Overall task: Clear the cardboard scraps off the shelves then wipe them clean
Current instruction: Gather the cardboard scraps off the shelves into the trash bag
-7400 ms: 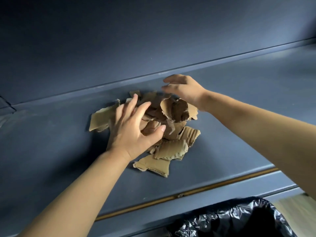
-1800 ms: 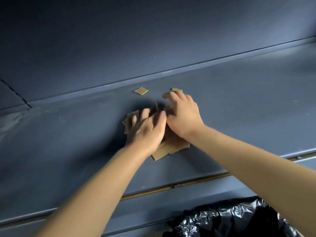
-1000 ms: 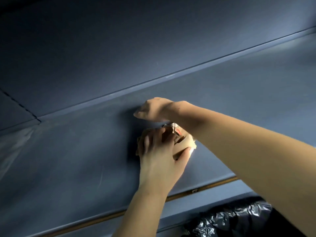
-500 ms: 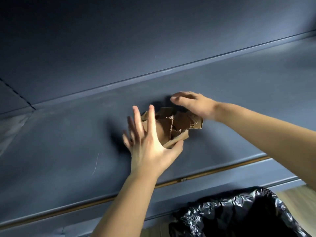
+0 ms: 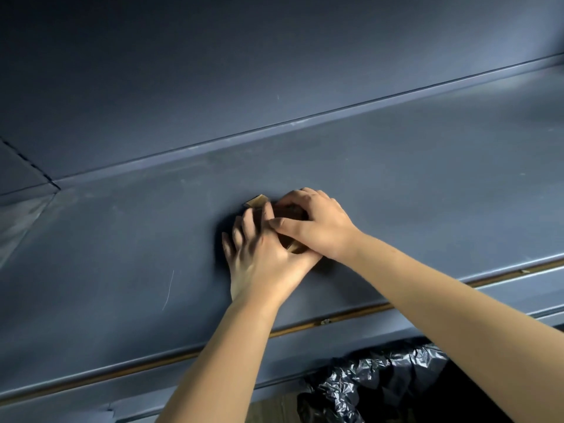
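A bunch of brown cardboard scraps (image 5: 290,213) lies on the dark blue shelf (image 5: 427,184), almost wholly covered by both hands. My left hand (image 5: 262,257) cups the bunch from the left and near side. My right hand (image 5: 314,222) curls over it from the right, thumb lying across my left fingers. One small scrap (image 5: 257,200) sticks out at the far edge, just beyond my left fingertips. How much cardboard lies under the hands is hidden.
A bin lined with a black plastic bag (image 5: 381,389) stands below the shelf's front edge at the lower right. The shelf's front lip has a brown strip (image 5: 335,319). The blue back panel (image 5: 274,71) rises behind the shelf.
Half a second ago the hands held the bunch apart and raised, left fingers spread. Now both have come down onto the shelf and closed together around the scraps.
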{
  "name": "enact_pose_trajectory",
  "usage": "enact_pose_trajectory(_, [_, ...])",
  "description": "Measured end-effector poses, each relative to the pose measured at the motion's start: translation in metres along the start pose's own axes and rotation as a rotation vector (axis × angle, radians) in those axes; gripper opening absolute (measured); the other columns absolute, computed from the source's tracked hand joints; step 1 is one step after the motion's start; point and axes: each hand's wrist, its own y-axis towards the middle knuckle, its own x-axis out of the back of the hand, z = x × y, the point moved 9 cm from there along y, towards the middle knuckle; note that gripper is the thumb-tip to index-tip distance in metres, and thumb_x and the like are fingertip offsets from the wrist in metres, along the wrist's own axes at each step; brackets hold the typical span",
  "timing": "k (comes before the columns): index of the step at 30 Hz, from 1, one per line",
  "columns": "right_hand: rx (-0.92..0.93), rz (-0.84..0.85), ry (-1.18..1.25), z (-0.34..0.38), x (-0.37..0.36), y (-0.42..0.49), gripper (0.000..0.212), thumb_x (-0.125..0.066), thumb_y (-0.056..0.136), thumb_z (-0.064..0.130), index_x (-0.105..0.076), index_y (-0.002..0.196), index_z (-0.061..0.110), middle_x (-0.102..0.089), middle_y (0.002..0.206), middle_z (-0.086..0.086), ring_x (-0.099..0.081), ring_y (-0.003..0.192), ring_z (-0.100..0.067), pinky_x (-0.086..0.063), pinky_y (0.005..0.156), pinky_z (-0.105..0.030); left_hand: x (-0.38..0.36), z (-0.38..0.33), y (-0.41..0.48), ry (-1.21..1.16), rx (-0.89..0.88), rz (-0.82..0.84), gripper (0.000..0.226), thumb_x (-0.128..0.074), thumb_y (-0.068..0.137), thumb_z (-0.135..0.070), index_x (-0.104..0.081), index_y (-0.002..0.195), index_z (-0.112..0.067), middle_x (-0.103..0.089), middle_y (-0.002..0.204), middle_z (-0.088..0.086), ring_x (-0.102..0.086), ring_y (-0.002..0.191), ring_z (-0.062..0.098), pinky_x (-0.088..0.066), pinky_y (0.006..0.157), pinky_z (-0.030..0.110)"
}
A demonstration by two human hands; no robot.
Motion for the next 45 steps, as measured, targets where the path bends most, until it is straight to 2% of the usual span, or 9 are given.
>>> enact_pose_trajectory(8, [-0.021,-0.076,0.187,0.002,0.003,-0.007,0.010,-0.059,0.086,0.032,-0.057,0.086,0.022,-0.066,0.091,0.001,-0.060,0.092,-0.020,-0.049,0.081,-0.036,0.012,-0.001,-0.003,-0.168,-0.025,-0.050,0.071,-0.069,0.058,-0.048,-0.040,0.120,-0.029,-0.041,0.126,-0.004,-0.036,0.121,0.019,-0.028,0.102,0.033])
enact_pose_trajectory(13, [0.030,-0.058,0.124,0.004,0.002,0.001,0.012,-0.053,0.085,0.011,-0.052,0.092,0.021,-0.051,0.099,0.003,-0.051,0.092,-0.019,-0.039,0.076,-0.027,0.009,-0.002,-0.005,-0.133,-0.040,-0.050,0.068,-0.067,0.058,-0.053,-0.042,0.118,-0.031,-0.039,0.123,-0.006,-0.038,0.117,0.020,-0.030,0.096,0.033])
enact_pose_trajectory(17, [0.089,0.056,-0.092,0.013,-0.011,0.014,0.046,-0.048,0.089,0.021,-0.040,0.135,0.022,-0.044,0.138,0.001,-0.036,0.127,-0.021,-0.026,0.102,-0.031,0.010,0.003,-0.005,-0.087,0.017,-0.092,0.073,-0.068,0.062,-0.052,-0.040,0.125,-0.027,-0.037,0.129,-0.002,-0.037,0.119,0.023,-0.028,0.096,0.034])
enact_pose_trajectory(22, [0.158,0.227,-0.266,0.017,-0.031,0.023,0.044,-0.041,0.092,0.024,-0.044,0.136,0.028,-0.040,0.147,0.002,-0.021,0.143,-0.015,-0.012,0.117,-0.030,0.011,0.008,-0.005,-0.073,0.070,-0.105,0.067,-0.066,0.064,-0.049,-0.040,0.121,-0.026,-0.036,0.132,-0.003,-0.034,0.122,0.023,-0.027,0.098,0.034])
enact_pose_trajectory(26, [0.138,0.093,-0.162,0.013,-0.020,0.017,0.024,-0.049,0.086,0.020,-0.062,0.106,0.014,-0.065,0.107,-0.002,-0.048,0.110,-0.018,-0.039,0.093,-0.030,0.010,0.002,-0.006,-0.036,0.027,-0.076,0.062,-0.064,0.066,-0.049,-0.039,0.119,-0.029,-0.028,0.148,-0.005,-0.029,0.128,0.024,-0.024,0.100,0.038])
enact_pose_trajectory(29, [0.080,0.038,-0.065,0.007,-0.012,0.011,0.012,-0.055,0.082,0.018,-0.062,0.091,0.014,-0.056,0.082,0.001,-0.048,0.088,-0.017,-0.040,0.072,-0.027,0.009,0.000,-0.007,-0.044,0.000,-0.062,0.061,-0.063,0.063,-0.050,-0.039,0.116,-0.031,-0.035,0.144,-0.005,-0.030,0.129,0.024,-0.025,0.100,0.039])
enact_pose_trajectory(33, [0.048,0.039,-0.068,0.003,-0.011,0.006,0.018,-0.055,0.082,0.018,-0.063,0.096,0.011,-0.059,0.087,-0.004,-0.055,0.090,-0.023,-0.044,0.073,-0.030,0.008,-0.003,-0.007,-0.048,-0.020,-0.037,0.060,-0.065,0.062,-0.048,-0.040,0.112,-0.027,-0.048,0.124,-0.006,-0.035,0.122,0.023,-0.026,0.097,0.037])
enact_pose_trajectory(38, [0.097,0.056,-0.146,0.008,-0.010,-0.008,0.053,-0.051,0.085,0.020,-0.043,0.136,0.027,-0.044,0.144,0.002,-0.034,0.133,-0.018,-0.025,0.105,-0.025,0.008,-0.013,-0.013,-0.048,-0.124,0.008,0.059,-0.067,0.062,-0.045,-0.044,0.112,-0.023,-0.050,0.121,-0.005,-0.038,0.116,0.024,-0.031,0.092,0.035])
enact_pose_trajectory(45, [0.053,-0.018,-0.053,-0.003,0.002,-0.042,0.040,-0.052,0.082,0.016,-0.056,0.121,0.026,-0.067,0.109,0.002,-0.056,0.104,-0.018,-0.042,0.078,-0.026,0.003,-0.033,-0.041,-0.019,-0.185,-0.018,0.064,-0.067,0.058,-0.047,-0.046,0.113,-0.021,-0.050,0.117,-0.001,-0.041,0.106,0.026,-0.030,0.082,0.032])
